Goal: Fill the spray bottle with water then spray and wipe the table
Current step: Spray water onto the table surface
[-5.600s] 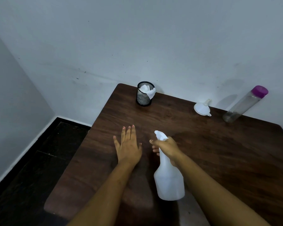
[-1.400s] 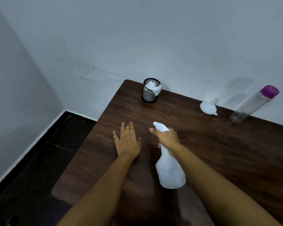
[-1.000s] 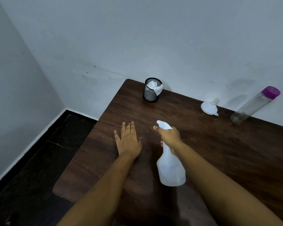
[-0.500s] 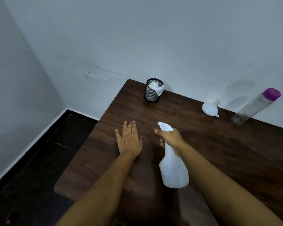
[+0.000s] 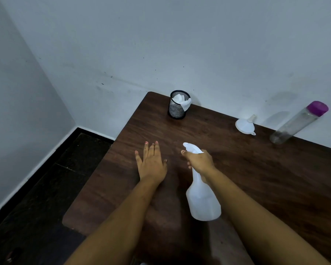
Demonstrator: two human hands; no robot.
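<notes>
My right hand [image 5: 200,161] grips the neck and trigger of a white spray bottle [image 5: 203,201], held tilted above the dark wooden table [image 5: 266,178] with its nozzle pointing toward the far left. My left hand [image 5: 152,164] lies flat on the table, fingers straight, just left of the bottle. A black mesh cup [image 5: 177,107] holding a white cloth [image 5: 182,100] stands at the table's far left corner. A white funnel [image 5: 245,125] lies near the back wall. A clear water bottle [image 5: 294,125] with a purple cap stands at the far right.
The table sits in a corner against pale walls. Its left edge [image 5: 103,159] drops to a dark tiled floor [image 5: 46,188].
The spray bottle and right hand have shifted only slightly. My left hand stays flat in the same spot. The camera view has drifted a little.
</notes>
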